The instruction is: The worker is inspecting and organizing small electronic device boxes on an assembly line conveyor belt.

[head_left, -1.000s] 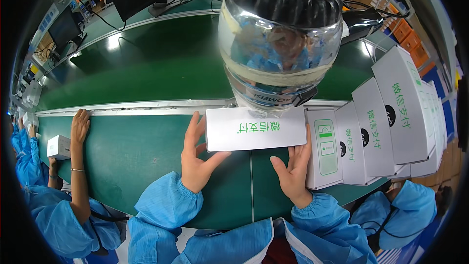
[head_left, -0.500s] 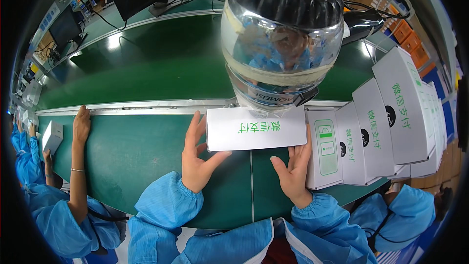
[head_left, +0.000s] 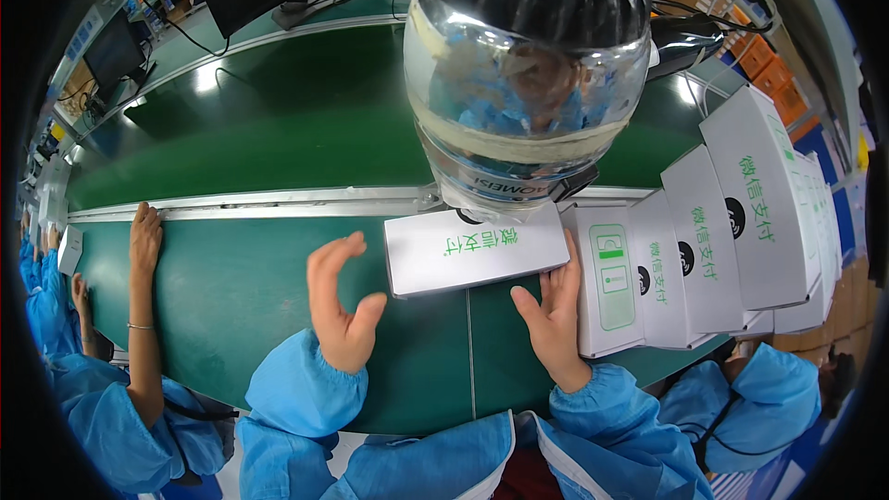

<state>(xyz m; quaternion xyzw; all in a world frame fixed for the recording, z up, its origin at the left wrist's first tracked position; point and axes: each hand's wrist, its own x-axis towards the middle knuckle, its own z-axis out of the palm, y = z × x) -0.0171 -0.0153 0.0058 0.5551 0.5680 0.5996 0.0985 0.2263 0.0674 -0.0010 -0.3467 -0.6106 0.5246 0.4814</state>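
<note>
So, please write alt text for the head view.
A person's right hand touches a white box over a green table; the open left hand is apart from it. A clear container shows above, more white boxes at right.

Glossy green worktable (head_left: 236, 301), metal rail (head_left: 306, 203)

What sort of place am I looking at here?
Probably a factory or packing workshop: there's a long green workbench, several matching white boxes and a co-worker's blue smock.

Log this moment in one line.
left hand: open, apart from white box | right hand: at its right end | more boxes: rightward
</note>
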